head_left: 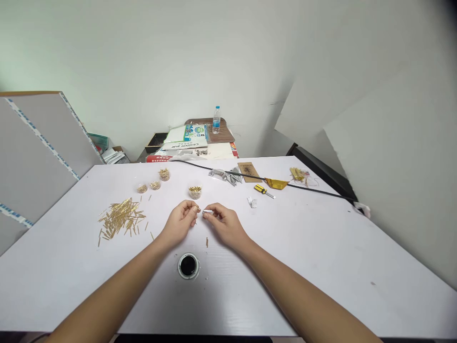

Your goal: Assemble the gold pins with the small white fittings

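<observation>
Over the middle of the white table, my left hand (181,220) pinches a small brass-coloured pin (198,208) between thumb and fingertips. Close by on its right, my right hand (224,223) is closed on a short silvery-white rod (207,211), whose tip points at the left hand. A small gap separates the two hands. Behind them stands a clear cup of brass pieces (195,191). Two loose brass pins (206,242) lie in front of the hands. Nearer me sits a round white-rimmed dish with a black inside (188,266).
A heap of brass pins (121,218) lies at left, with several small filled cups (154,185) behind. To the right are a yellow-black screwdriver (264,191), a brown paper packet (249,172), and a black cable (307,189). A water bottle (216,121) stands beyond the table.
</observation>
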Motion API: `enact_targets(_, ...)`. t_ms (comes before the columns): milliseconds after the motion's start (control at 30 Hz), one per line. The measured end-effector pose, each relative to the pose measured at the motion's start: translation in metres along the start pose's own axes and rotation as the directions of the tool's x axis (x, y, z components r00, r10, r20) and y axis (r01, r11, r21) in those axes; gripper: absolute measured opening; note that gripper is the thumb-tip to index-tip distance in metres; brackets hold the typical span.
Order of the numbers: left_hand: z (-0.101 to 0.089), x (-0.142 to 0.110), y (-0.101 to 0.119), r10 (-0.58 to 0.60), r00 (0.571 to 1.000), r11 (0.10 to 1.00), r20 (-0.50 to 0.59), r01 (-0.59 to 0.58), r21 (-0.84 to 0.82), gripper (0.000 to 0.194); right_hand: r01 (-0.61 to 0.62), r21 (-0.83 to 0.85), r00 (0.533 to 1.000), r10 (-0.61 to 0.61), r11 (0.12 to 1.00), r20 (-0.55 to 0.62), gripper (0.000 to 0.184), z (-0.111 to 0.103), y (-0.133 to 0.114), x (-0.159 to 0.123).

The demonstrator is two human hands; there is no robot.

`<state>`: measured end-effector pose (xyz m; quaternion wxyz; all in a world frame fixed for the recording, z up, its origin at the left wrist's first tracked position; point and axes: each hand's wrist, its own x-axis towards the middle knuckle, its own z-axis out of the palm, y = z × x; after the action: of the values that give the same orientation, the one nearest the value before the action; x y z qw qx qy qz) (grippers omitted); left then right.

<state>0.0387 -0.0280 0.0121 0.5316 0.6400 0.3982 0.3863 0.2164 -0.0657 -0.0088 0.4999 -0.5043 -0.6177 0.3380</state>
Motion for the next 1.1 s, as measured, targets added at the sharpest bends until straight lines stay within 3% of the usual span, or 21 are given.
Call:
enact_targets(200, 0.015, -0.012, -0.009, 0.007, 0.997, 0.992, -0.083, -0.018, -0.127, 0.04, 0.078, 0.038, 0.991, -0.074, 0.996, -0.113, 0.019, 0.01, -0.002, -0.002)
enact_targets(467, 0.013, -0.017, -0.012, 0.02, 0.995, 0.993, -0.093, -0.031, -0.118, 0.035, 0.065, 0.047, 0.992, -0.059, 0.997, -0.114, 0.017, 0.013, -0.001, -0.003)
enact_targets(667, 0.01, -0.019, -0.012, 0.077, 0.991, 0.995, -0.108, -0.07, 0.066, 0.024, 0.068, 0.023, 0.993, -0.066, 0.997, -0.103, 0.017, 0.013, 0.002, -0.003)
enact_targets(833, 0.008, -0.02, -0.006, 0.154, 0.983, 0.944, -0.099, -0.117, 0.307, 0.02, 0.098, -0.044, 0.993, -0.101, 0.994, -0.067, 0.018, 0.013, 0.005, -0.003)
enact_targets(967, -0.015, -0.015, 0.004, 0.238, 0.971, 0.828, -0.007, -0.199, 0.524, 0.02, 0.11, -0.088, 0.987, -0.119, 0.99, -0.105, 0.016, 0.011, 0.003, -0.003)
enact_targets(1100, -0.046, -0.01, 0.012, 0.164, 0.98, 0.706, 0.112, -0.196, 0.681, 0.024, 0.133, -0.11, 0.98, -0.147, 0.985, -0.137, 0.016, 0.009, 0.003, -0.002)
